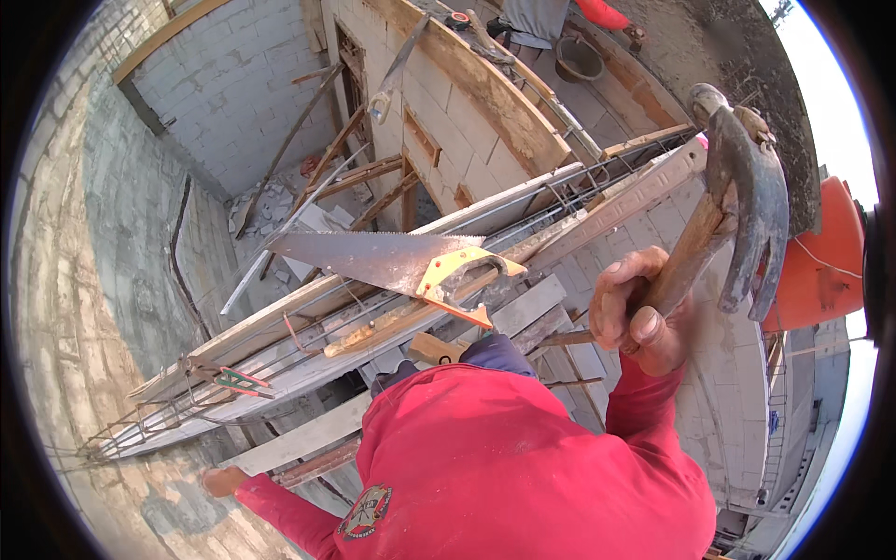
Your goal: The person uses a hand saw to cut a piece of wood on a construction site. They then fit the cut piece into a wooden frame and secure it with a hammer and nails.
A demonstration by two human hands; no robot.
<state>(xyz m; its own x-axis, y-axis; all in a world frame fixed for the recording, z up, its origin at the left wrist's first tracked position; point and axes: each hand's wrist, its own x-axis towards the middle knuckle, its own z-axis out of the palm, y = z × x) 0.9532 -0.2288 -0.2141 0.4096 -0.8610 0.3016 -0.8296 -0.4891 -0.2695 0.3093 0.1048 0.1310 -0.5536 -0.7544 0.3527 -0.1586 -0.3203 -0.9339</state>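
Above the right side of the formwork, a claw hammer (714, 219) is held up by the right hand (646, 310). Its wooden handle is wrapped by curled fingers, with the thumb bent against it; the steel head is raised uppermost and its claws are turned downward.

At the lower left, the left hand (222, 481) is stretched out beside the end of a pale plank (303, 437). Whether its fingers are spread or pressed together, and whether anything is held there, cannot be told.

Between the two hands, a handsaw (359, 257) with a yellow handle is laid across the formwork boards (490, 213), its toothed edge facing up and its blade pointed left. Steel reinforcing bars (553, 198) are run lengthwise beside these boards. Farther left, a small green-and-red tool (245, 381) is seen near the bars.

Below, broken rubble (266, 210) is strewn between block walls (243, 93). At the top, a dark bucket (579, 61) is set near a co-worker's grey-clad leg (534, 21); at the far right, an orange container (821, 266) is seen.
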